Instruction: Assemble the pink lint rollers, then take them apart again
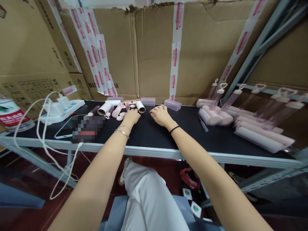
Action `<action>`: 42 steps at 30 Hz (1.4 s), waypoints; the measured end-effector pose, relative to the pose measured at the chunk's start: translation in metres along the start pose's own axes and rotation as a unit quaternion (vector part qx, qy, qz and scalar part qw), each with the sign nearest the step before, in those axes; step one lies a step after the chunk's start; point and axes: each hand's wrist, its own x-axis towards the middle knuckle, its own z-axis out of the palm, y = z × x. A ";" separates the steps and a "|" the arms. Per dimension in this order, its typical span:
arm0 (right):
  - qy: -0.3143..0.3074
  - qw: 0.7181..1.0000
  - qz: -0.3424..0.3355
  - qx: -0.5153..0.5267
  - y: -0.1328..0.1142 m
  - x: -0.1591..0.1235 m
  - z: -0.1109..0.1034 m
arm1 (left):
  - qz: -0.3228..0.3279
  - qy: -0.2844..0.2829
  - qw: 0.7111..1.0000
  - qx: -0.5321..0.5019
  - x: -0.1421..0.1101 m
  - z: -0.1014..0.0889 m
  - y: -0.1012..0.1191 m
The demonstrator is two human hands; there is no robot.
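Note:
My left hand (131, 117) is low over a cluster of pale pink plastic parts (117, 110), fingers curled down; what they hold, if anything, is hidden. Touching or very near that hand is a white tape roll (141, 107), with another white roll (105, 108) farther left. My right hand (161, 115) rests on the black tabletop, its bent fingers a little apart and no object visible in them. Just behind it lies a translucent pink cover (172, 105), and a second cover (147, 101) lies between the hands at the back.
Lint rollers with heart-shaped handles (264, 126) are piled at the right, near a small clear-handled screwdriver (203, 124). On the left are a power strip (63, 110), cables, a phone (69, 127) and a bottle (14, 114). Taped cardboard (154, 57) walls the back.

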 end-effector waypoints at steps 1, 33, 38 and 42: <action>-0.001 1.000 -0.001 0.002 -0.001 0.001 0.000 | 0.004 0.001 1.000 0.002 0.001 -0.002 0.000; 0.105 0.981 0.062 0.149 0.020 0.004 -0.003 | 0.056 0.144 0.918 -0.366 0.031 0.010 0.025; 0.134 0.976 0.080 0.152 0.027 0.001 -0.003 | -0.020 0.021 0.998 -0.060 0.025 0.014 0.013; 0.156 0.960 0.101 0.208 0.030 0.001 -0.003 | 0.019 -0.021 0.999 -0.017 0.020 0.016 0.018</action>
